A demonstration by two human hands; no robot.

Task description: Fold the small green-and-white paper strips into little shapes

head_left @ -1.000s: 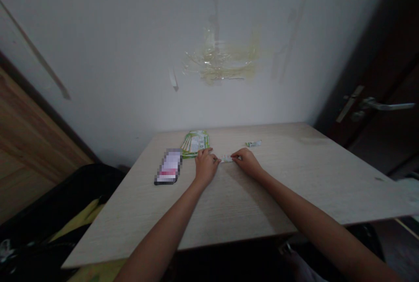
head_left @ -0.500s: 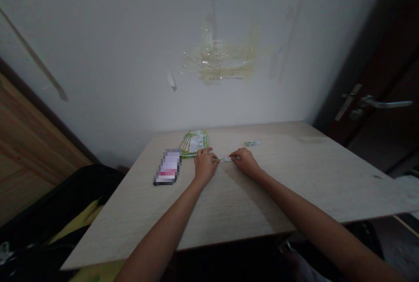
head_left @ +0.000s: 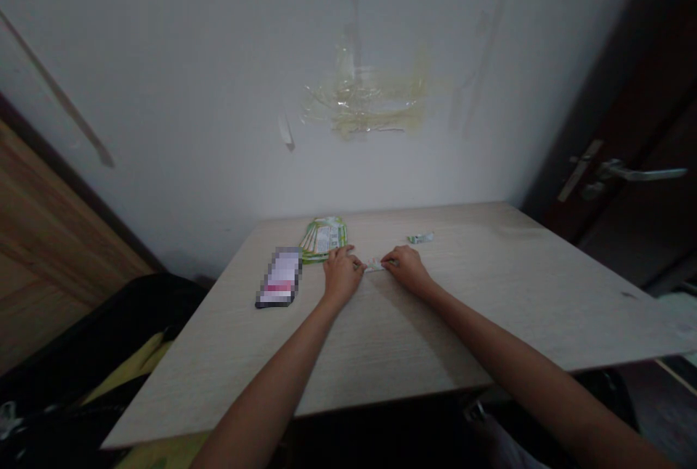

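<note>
A small, narrow white-and-green strip of packaging [head_left: 373, 265] lies low over the table between my hands. My left hand [head_left: 342, 270] pinches its left end with thumb and fingertips. At the other end, my right hand [head_left: 406, 266] has its fingers closed on the strip. Just behind my left hand is a fanned stack of green-and-white packets [head_left: 325, 238]. A similar small strip [head_left: 420, 238] rests on the table beyond my right hand. The fingertips cover both ends of the held strip, and its print is too small to read.
A phone [head_left: 280, 276] with a blurred screen lies left of my left hand. The pale wooden table [head_left: 381, 353] meets a wall [head_left: 218, 128] with old tape at the back. Dark bags with yellow cloth [head_left: 139, 356] are at the left, and a door handle [head_left: 642, 173] is at the right.
My right hand has shifted very slightly left along the strip. My left hand and the other things stay where they were.
</note>
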